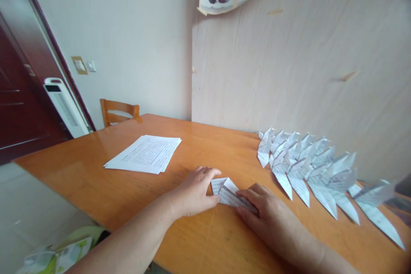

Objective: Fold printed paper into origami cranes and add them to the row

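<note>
**Watch the loose left end of that folded paper (227, 197)**

So you've got the piece on the near part of the counter (205, 150), between your two hands. Your right hand (272, 212) looks clamped on its right end, thumb on the near side and fingers over the top. Your left hand (198, 190) is looser: thumb and forefinger sit apart around the left end, thumb right at the edge.

What could bite you, I reckon: the upper flap stands up a bit, so if your right hand presses down while the left isn't bracing, the layers could skew and you'd get a crooked crease. Squeeze too hard and thin paper like that might crumple. Also, the folded pieces (300, 167) lined up on the right aren't far from your right hand; a careless elbow or swing that way could knock the row out of line. The stack of printed sheets (144, 154) on the left is well clear, but its edges aren't square, so a brush from your left arm could scatter it.

Hard to make out: your right fingers cover the paper's right end, so I can't see the folds there. The printing's too small to read. The farther folded pieces overlap, and the dark thing (405, 188) at the right edge is cut off.
</note>
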Demonstrator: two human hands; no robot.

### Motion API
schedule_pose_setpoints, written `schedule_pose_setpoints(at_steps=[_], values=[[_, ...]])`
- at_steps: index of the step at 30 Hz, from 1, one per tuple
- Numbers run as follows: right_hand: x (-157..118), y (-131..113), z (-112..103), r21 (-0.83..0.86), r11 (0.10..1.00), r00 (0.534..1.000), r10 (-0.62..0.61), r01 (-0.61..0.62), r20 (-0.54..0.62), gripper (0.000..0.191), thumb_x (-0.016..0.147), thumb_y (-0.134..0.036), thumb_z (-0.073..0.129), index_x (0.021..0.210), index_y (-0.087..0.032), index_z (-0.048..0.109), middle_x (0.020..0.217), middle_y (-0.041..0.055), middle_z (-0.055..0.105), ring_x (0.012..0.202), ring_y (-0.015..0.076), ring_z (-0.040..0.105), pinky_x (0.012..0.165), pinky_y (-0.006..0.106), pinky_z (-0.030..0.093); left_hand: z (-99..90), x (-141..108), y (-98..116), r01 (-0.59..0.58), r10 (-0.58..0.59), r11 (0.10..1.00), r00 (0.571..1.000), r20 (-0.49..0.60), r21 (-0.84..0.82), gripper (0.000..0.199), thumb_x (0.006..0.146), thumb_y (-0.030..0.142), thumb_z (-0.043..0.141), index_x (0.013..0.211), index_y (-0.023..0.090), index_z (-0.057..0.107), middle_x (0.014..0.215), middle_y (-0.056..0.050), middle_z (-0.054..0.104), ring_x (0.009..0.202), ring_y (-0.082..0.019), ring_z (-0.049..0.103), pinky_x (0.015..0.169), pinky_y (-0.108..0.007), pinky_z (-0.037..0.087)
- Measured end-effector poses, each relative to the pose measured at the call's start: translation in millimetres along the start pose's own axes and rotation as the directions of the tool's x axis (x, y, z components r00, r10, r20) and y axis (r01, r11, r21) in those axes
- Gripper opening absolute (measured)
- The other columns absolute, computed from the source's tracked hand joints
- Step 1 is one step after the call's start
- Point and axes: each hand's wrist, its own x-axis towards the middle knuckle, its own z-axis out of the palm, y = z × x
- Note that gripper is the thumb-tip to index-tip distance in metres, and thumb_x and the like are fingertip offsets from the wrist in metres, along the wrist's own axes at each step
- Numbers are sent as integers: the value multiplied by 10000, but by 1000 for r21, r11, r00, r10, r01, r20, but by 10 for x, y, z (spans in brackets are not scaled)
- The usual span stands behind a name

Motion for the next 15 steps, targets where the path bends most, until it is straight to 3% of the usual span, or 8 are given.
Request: schedule_pose_setpoints(at_steps=[5,10,15], values=[[52,108,100,155,985,993,85,-72,-81,293,898,-299,543,1147,-210,670,912,57,659,822,208,637,749,317,481,14,7,-68,67,-62,990,997,-46,127,386,854,439,646,1167,217,597,1335,-97,583,1274,-292,480,1091,-454,386],[135,233,143,366,910,967,240,-195,-80,462,857,-325,561,1291,-167,550,1027,72,687,895,211,668,748,299,505,43,6,-49,34,-29,986,999,-31,163,342,887,381,614,1208,264,616,1401,-58,562,1328,-268,440,1125,-458,343],[162,233,124,321,930,968,224,-177,-116,539,841,-285,549,1356,-132,506,1112,103,674,866,195,670,783,303,501,37,-9,38,-13,9,986,1000,28,166,283,931,363,557,1199,329,644,1419,-10,561,1348,-259,424,1130,-481,310]])
